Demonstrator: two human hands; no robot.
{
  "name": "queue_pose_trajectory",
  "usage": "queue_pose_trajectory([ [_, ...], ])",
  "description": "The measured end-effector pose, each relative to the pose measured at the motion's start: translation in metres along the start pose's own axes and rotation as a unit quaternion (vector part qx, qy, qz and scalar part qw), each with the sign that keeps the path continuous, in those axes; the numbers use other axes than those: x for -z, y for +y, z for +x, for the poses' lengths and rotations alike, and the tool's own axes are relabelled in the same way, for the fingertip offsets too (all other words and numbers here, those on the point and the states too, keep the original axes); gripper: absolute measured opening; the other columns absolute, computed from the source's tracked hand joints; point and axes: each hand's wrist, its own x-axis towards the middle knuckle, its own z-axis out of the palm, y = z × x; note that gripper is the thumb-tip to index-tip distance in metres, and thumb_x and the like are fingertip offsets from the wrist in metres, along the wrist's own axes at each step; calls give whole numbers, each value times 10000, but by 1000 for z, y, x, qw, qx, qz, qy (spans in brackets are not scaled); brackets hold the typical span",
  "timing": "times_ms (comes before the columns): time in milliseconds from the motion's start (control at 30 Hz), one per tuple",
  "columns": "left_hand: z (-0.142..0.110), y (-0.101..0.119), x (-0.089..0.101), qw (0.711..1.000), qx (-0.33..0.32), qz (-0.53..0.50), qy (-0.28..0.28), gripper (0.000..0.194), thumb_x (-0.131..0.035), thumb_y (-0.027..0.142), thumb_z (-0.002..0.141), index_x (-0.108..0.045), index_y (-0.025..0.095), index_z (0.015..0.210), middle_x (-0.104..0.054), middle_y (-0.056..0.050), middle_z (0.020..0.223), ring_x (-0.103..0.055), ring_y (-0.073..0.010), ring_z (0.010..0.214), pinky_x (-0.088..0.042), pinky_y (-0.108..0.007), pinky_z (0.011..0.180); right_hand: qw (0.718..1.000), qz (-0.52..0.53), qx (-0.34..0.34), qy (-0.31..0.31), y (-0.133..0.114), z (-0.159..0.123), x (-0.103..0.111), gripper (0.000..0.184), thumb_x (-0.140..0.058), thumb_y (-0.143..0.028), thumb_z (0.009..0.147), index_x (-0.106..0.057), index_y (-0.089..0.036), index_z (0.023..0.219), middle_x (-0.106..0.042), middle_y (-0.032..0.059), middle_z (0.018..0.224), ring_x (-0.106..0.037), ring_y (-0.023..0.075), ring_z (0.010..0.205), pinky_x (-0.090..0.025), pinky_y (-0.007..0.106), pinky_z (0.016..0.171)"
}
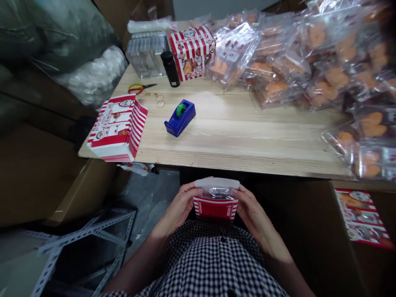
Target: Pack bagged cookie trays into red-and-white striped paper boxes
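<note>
- Off to the left, a bulging sack of bubble wrap [94, 76] leans against the table [235, 140]; a slip of the elbow could push it onto the tabletop.
- Below it on the floor lies a slotted metal frame [83, 243]. Anything dropped on that side could catch or bend there.
- At the table's near left corner sits a flattened striped box [117, 128], right by the edge, so a careless sleeve could sweep it off.
- Behind it lie yellow-handled scissors [139, 88] and loose rubber bands [159, 100]. The open blades could nick the plastic bags if those slide across.
- A black flask [170, 69] stands upright beside a clear tray [145, 55] and a striped box [192, 53]; being tall and narrow, it could tip if bumped.
- A blue tape dispenser [179, 118] sits alone mid-table.
- Below the table's edge, the left hand [182, 202] and right hand [252, 210] grip a packet [215, 205] by its sides, a narrow hold above a checked shirt [210, 255]. Its glossy film could slip through the fingers, with only the dark gap below.
- To the right, bags of orange shapes [312, 62] are heaped loosely; the pile's near edge could slide over the table's edge.
- Further right, a printed card [360, 218] rests on a carton [309, 247], where falling bags could land.
</note>
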Motion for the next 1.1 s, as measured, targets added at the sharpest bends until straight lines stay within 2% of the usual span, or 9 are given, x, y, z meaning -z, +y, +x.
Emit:
queue_pose_trajectory([
  [67, 0, 3, -3, 999, 9, 29, -31, 407, -718, 179, 799, -723, 171, 1205, -775, -93, 1076, -720, -204, 940, -516, -292, 880, 1000, -17, 14, 15, -2, 2, 1, 273, -758, -302, 824, -740, -225, 1086, -783, 36, 992, -729, 213, 875, -563, 323, 818],
  [167, 4, 4, -1, 996, -12, 67, -58, 386, -670, 158, 822, -730, 152, 1203, -742, -123, 1184, -702, -243, 1054, -505, -316, 940, 998, -56, 38, 8, -6, 7, 4, 247, -750, -244, 807, -766, -224, 1053, -786, 43, 985, -727, 208, 859, -563, 305, 781],
  [367, 24, 2, 20, 986, -70, 79, -127, 305, -628, 143, 833, -779, 153, 1098, -731, -139, 1204, -668, -295, 1146, -486, -395, 1014, 983, -112, 139, -43, -6, 29, 14, 169, -697, -214, 829, -800, -256, 957, -770, 53, 1045, -700, 238, 990, -536, 365, 894],
  [500, 27, 8, 25, 952, -139, 196, -190, 284, -646, 244, 879, -767, 172, 1126, -672, -146, 1310, -597, -311, 1255, -418, -435, 1097, 965, -152, 204, -69, -3, 36, 17, 195, -614, -216, 890, -804, -262, 885, -747, 59, 1076, -673, 257, 1059, -506, 398, 943],
  [633, 30, 10, 24, 914, -204, 312, -159, 223, -659, 238, 903, -775, 204, 1090, -700, -123, 1250, -638, -266, 1188, -459, -393, 1046, 960, -176, 189, -104, -7, 33, 22, 263, -543, -242, 919, -801, -257, 966, -710, 75, 1160, -640, 270, 1126, -490, 411, 974],
  [767, 36, 8, 25, 911, -223, 317, -140, 194, -636, 233, 924, -784, 201, 1045, -714, -115, 1217, -651, -248, 1164, -467, -375, 1035, 956, -190, 165, -153, -11, 30, 27, 286, -550, -295, 923, -773, -264, 1101, -634, 78, 1312, -564, 295, 1256, -448, 441, 1050],
  [900, 37, 8, 26, 911, -224, 315, -143, 195, -630, 232, 928, -782, 203, 1047, -715, -110, 1212, -648, -246, 1168, -462, -382, 1042, 941, -245, 193, -130, -12, 32, 30, 233, -623, -268, 920, -771, -297, 1097, -671, 66, 1276, -579, 275, 1246, -455, 424, 1039],
  [1033, 36, 11, 24, 909, -212, 325, -152, 206, -619, 246, 932, -778, 207, 1056, -711, -109, 1221, -644, -252, 1173, -453, -408, 1053, 950, -223, 188, -115, -8, 35, 28, 197, -623, -284, 928, -793, -282, 1027, -714, 68, 1222, -629, 269, 1185, -472, 423, 1023],
  [1100, 36, 11, 21, 907, -212, 330, -153, 211, -612, 257, 934, -778, 209, 1054, -711, -109, 1222, -644, -256, 1169, -452, -419, 1051, 959, -195, 189, -75, -4, 35, 24, 171, -635, -284, 911, -802, -269, 944, -739, 62, 1164, -653, 266, 1137, -477, 422, 1013],
])
